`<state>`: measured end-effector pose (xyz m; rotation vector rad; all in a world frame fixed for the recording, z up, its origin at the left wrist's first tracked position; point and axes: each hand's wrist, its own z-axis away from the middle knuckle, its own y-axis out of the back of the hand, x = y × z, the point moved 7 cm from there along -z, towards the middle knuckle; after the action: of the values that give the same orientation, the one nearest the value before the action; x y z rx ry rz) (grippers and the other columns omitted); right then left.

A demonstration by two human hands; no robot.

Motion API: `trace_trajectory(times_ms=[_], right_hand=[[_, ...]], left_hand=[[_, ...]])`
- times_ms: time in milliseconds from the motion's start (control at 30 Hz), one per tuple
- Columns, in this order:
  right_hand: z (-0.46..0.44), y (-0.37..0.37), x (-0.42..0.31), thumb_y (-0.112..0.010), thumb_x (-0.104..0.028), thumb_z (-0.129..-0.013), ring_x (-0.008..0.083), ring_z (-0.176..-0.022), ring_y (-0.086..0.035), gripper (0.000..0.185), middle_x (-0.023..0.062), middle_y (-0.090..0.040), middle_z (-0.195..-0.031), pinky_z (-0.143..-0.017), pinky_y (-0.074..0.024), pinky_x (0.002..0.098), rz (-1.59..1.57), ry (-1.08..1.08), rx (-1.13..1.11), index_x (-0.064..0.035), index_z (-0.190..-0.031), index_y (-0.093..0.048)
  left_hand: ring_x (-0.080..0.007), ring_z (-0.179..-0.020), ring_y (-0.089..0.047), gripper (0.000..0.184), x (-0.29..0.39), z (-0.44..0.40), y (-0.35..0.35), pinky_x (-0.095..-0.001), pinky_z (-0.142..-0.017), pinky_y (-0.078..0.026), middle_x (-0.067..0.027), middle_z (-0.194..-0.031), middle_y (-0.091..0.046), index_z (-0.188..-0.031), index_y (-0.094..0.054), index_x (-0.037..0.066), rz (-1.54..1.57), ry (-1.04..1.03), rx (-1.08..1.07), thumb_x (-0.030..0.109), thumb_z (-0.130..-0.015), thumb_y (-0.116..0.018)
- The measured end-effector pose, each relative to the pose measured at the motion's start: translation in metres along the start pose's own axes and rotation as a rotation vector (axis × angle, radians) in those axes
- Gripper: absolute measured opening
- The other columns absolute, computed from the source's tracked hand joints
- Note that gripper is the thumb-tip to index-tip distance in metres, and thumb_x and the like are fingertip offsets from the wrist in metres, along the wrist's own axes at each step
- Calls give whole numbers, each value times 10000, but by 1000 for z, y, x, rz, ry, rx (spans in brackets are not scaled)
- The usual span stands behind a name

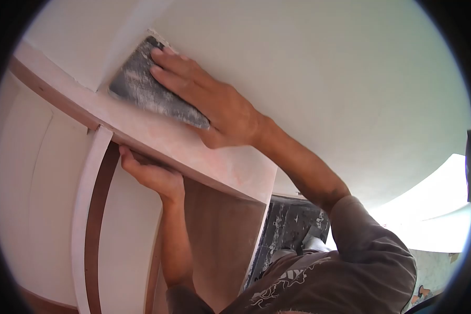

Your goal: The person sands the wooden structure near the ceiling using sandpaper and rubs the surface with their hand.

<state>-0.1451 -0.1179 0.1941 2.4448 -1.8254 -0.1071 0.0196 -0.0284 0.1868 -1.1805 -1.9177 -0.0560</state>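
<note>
My right hand (pixel 220 107) is closed on a broad putty knife (pixel 152 89), its dark blade streaked with whitish filler. Two fingers press along the back of the blade, and the handle is hidden in the palm. The blade lies against the off-white wall (pixel 277 63), just above a pinkish board (pixel 230 170). A little filler shows at the blade's upper edge. Below, my left hand (pixel 159 178) is raised to the lower edge of the board and grips it from underneath. Some of its fingers are out of sight there.
Under the board are an upright post (pixel 89 204) and a brown side panel (pixel 222 230). Far below lies a dark floor (pixel 288 222) with white splashes. Bright light (pixel 429 214) falls in at the right.
</note>
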Motion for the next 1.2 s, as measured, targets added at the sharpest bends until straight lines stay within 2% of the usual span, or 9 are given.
trace_trajectory(times_ms=[133,233,333,433,533,767,967,1133,1200], right_hand=[[61,-3,-9,-722,-92,-759,407,-1496,-290,848,242,-305,-1602,-1238,-245,516,-98,-75,7,12,-1519,-360],[58,0,-3,-717,-138,-774,401,-1507,-271,843,233,-293,-1615,-1248,-222,515,-157,-37,-29,2,-1526,-363],[-7,1,3,-543,-470,-968,400,-1529,-225,793,257,-257,-1630,-1248,-185,490,-23,25,-38,40,-1540,-341],[5,-1,3,-710,-260,-809,392,-1525,-236,882,234,-249,-1637,-1261,-178,512,-72,20,-33,16,-1551,-322],[80,-8,-2,-716,-178,-774,399,-1509,-267,878,240,-289,-1612,-1256,-211,511,-189,-70,-67,26,-1537,-333],[-6,2,-1,-729,-135,-687,392,-1513,-261,955,249,-262,-1621,-1263,-207,515,65,61,-37,26,-1538,-328],[82,-9,-6,-716,-8,-666,396,-1509,-267,974,232,-256,-1627,-1256,-234,496,-150,-62,-57,2,-1551,-311],[10,0,-3,-718,-21,-677,399,-1519,-245,971,229,-243,-1637,-1254,-214,515,-47,-18,-35,-6,-1558,-311],[15,-1,-3,-719,-34,-692,402,-1521,-240,957,232,-242,-1637,-1254,-211,518,-62,-32,-38,-5,-1558,-312]], left_hand=[[-256,-1368,-419,646,-4,-3,2,-405,-1138,-355,-150,-1482,-428,-1451,-421,-25,8,-4,-10,473,-1051,-325],[-252,-1357,-433,636,-2,-2,-2,-402,-1135,-357,-149,-1473,-437,-1450,-423,-25,4,-13,-4,463,-1055,-321],[-255,-1352,-439,637,0,0,-3,-408,-1136,-354,-150,-1470,-442,-1446,-426,-29,-6,1,29,462,-1055,-315],[-255,-1351,-439,633,1,-1,-1,-408,-1135,-354,-147,-1468,-444,-1445,-430,-24,-34,-13,3,462,-1055,-317],[-249,-1348,-440,631,-3,-1,0,-400,-1125,-367,-142,-1466,-445,-1435,-440,-24,-8,14,34,465,-1055,-323],[-253,-1347,-438,627,-4,2,1,-410,-1133,-355,-142,-1459,-451,-1427,-449,-22,0,7,40,464,-1053,-322],[-243,-1341,-438,634,-5,-3,0,-403,-1126,-353,-141,-1450,-451,-1419,-455,-18,9,-14,6,481,-1048,-331],[-245,-1335,-440,634,-12,-2,9,-400,-1123,-354,-139,-1447,-453,-1410,-461,-15,-9,-2,-12,490,-1049,-331],[-241,-1337,-437,629,-12,0,11,-399,-1120,-358,-139,-1447,-452,-1410,-461,-12,-21,-3,12,487,-1051,-328]])
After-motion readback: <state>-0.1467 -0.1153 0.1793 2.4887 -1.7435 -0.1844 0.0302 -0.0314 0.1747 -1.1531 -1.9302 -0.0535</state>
